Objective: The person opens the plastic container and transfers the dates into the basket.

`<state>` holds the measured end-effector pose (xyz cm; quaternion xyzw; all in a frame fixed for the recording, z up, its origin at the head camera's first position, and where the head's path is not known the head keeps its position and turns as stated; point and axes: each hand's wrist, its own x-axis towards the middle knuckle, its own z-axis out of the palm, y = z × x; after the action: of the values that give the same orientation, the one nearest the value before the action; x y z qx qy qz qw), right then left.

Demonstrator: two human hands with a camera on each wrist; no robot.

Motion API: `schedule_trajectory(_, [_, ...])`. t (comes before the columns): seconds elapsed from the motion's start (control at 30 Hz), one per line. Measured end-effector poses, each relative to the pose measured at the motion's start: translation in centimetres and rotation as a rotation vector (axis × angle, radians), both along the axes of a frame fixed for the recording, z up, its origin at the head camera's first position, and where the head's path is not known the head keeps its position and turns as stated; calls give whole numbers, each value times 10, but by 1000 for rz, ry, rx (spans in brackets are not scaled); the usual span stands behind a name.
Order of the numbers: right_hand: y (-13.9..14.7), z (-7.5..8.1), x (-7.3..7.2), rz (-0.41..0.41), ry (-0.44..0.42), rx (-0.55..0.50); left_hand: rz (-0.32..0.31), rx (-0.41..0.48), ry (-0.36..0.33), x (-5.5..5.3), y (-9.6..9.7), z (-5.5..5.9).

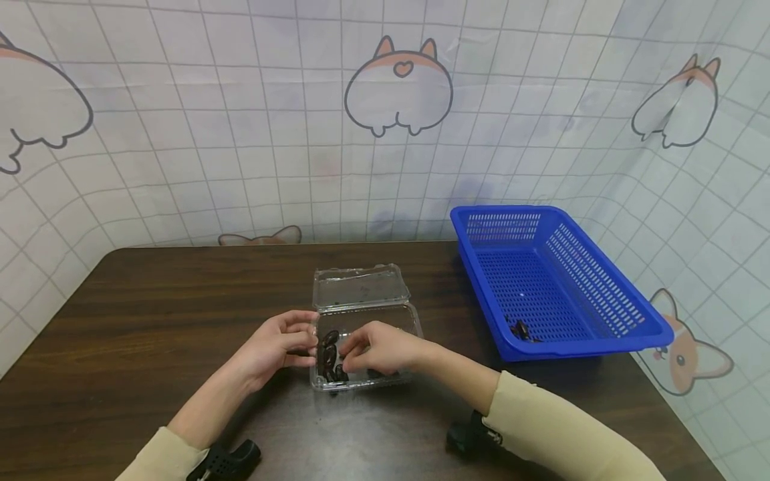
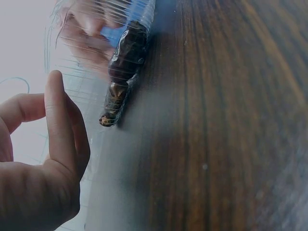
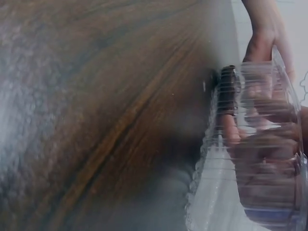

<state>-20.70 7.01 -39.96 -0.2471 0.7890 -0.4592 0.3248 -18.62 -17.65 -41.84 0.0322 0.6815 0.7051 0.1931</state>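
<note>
A clear plastic box [image 1: 363, 384] is set on the brown wood-grained worktop [image 1: 150, 321], its lid [image 1: 361, 287] laid back on the far side. Several dark glossy pieces [image 1: 329, 355] are gathered inside, along the box's left wall. That wall is touched from outside by the left hand [image 1: 273, 351], whose fingers are held loosely extended. The box is entered from above by the right hand [image 1: 385, 347], its fingers bent down near the pieces; whether one is pinched cannot be told, as the fingertips are partly hidden. To the right of the box, a blue basket [image 1: 577, 349] is placed, with some dark bits [image 1: 522, 330] contained in its corner nearest the box. Beyond the box, a white gridded wall covering [image 1: 385, 174] is seen.
</note>
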Motion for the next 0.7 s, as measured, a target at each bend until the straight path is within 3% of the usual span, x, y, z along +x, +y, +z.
schedule_trajectory(0.23, [-7, -5, 1, 43, 182, 71, 11, -4, -2, 0, 0, -1])
schedule_trajectory(0.47, [-9, -7, 1, 83, 250, 112, 11, 0, -4, 0, 1, 0])
schedule_trajectory(0.7, [-9, -5, 1, 74, 246, 83, 7, -1, 2, 1, 1, -1])
